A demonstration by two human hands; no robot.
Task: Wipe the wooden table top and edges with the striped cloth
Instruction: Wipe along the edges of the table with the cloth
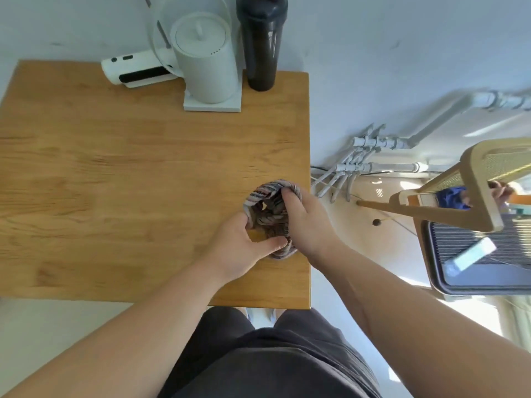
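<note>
Grips together: left grip [238, 248] and right grip [307, 222] both clench the bunched striped cloth [260, 193] on the wooden worktop [115, 168], well in front of the white kettle [205, 58].

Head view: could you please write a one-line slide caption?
Left hand and right hand grip the striped cloth at the wooden table, kettle and dark bottle behind.

Table top [115, 173] lies open leftward; kettle [207, 61], dark bottle [261, 50] and white device [135, 68], perhaps a fan, line its far edge.
</note>
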